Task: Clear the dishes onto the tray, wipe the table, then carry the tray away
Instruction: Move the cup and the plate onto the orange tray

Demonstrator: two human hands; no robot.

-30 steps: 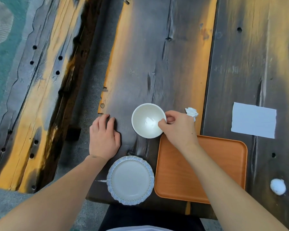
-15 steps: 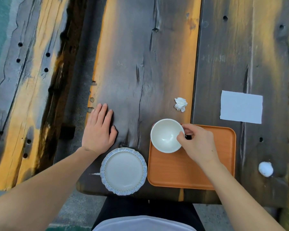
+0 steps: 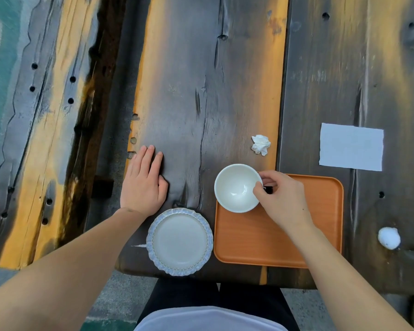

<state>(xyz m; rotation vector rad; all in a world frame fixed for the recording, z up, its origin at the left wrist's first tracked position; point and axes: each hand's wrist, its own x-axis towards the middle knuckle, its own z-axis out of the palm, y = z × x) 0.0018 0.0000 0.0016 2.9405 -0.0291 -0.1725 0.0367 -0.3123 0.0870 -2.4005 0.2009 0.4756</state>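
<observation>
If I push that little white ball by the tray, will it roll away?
Probably only a little. The white ball looks lumpy and soft, like wadded tissue, so it likely weighs almost nothing. The wooden table looks rough and cracked, which would likely stop it quickly.

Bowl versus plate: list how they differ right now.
The bowl is deep and plain white; the plate is shallow with a scalloped bluish rim. The bowl is pinched at its rim by the right hand over the orange tray's far-left corner; the plate lies untouched on the table beside the tray. Both are round, upright and empty.
</observation>
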